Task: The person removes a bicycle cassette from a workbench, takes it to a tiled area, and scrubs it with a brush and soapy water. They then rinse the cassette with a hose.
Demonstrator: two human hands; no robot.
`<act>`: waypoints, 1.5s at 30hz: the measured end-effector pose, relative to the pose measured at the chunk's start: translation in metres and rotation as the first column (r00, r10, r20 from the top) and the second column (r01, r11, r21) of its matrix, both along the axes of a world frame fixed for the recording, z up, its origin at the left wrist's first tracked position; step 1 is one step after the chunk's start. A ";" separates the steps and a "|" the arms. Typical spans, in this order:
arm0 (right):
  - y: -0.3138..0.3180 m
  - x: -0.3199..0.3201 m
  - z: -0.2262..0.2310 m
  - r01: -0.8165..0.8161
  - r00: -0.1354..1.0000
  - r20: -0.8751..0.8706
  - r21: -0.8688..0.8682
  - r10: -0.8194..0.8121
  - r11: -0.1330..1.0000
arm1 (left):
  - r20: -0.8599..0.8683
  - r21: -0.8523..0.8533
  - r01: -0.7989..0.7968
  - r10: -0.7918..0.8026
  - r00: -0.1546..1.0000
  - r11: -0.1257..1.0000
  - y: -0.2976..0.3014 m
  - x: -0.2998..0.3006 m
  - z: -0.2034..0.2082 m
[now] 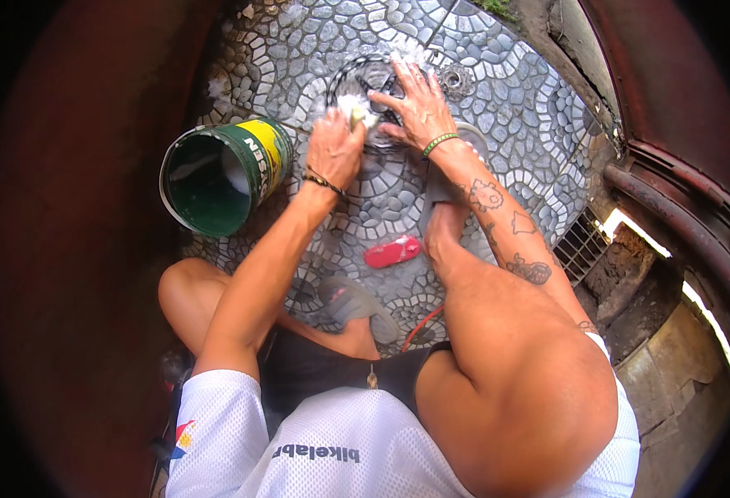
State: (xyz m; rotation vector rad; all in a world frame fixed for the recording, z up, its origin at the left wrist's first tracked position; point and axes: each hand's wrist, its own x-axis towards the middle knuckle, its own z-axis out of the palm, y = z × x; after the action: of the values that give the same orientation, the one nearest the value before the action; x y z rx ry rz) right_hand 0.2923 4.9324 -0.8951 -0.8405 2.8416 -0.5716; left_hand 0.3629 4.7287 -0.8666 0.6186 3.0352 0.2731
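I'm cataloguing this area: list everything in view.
Foamy object: one, whitish, in left hand
Toothed ring: one, dark, beneath right hand
Cog: one, grey, beside ring
Bucket: one, green and yellow, left
Oblong object: one, red, centre
Foam: several, white, top
Paving: one, grey, underneath
Cord: one, orange, lower middle
Grate: one, dark, right
Slippers: two, grey, worn
Bracelets: two, dark and green, worn
Shirt: one, white, bottom
Shorts: one, black, lower middle
Legs: two, bare, below
Left hand: one, bare, top
Right hand: one, bare, top
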 end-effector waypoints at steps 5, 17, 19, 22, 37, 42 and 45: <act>0.006 0.002 0.000 -0.102 0.993 0.063 0.041 0.099 0.994 | 0.471 0.218 -0.262 0.134 0.872 0.940 -0.010 -0.003 0.010; 0.005 -0.012 -0.004 -0.258 0.964 -0.036 0.101 0.263 0.961 | 0.082 0.133 0.005 -0.016 0.996 0.991 0.002 -0.004 -0.015; 0.011 -0.014 -0.001 -0.292 0.956 0.026 0.151 0.291 0.944 | 0.080 0.093 0.075 -0.083 0.993 0.993 -0.004 -0.016 -0.009; 0.012 -0.018 0.002 -0.320 0.947 0.071 0.152 0.313 0.935 | 0.158 0.036 -0.075 0.068 0.985 0.997 0.003 -0.019 -0.008; 0.009 -0.023 0.004 -0.441 0.897 0.085 0.153 0.433 0.884 | -0.039 -0.066 0.227 -0.230 0.972 0.972 -0.032 -0.011 0.008; 0.005 -0.022 0.001 -0.464 0.885 0.053 0.162 0.462 0.871 | 0.088 0.179 0.073 -0.090 0.992 0.981 -0.007 0.052 -0.003; 0.006 -0.021 -0.002 -0.469 0.882 0.044 0.171 0.469 0.866 | 0.182 0.124 0.106 -0.128 0.975 0.987 -0.027 0.047 0.003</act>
State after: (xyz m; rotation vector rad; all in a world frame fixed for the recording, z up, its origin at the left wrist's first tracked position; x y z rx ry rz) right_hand 0.2711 4.9387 -0.8966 -1.4262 2.4888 -0.2455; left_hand 0.4104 4.7016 -0.8638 0.7302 2.8037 0.4745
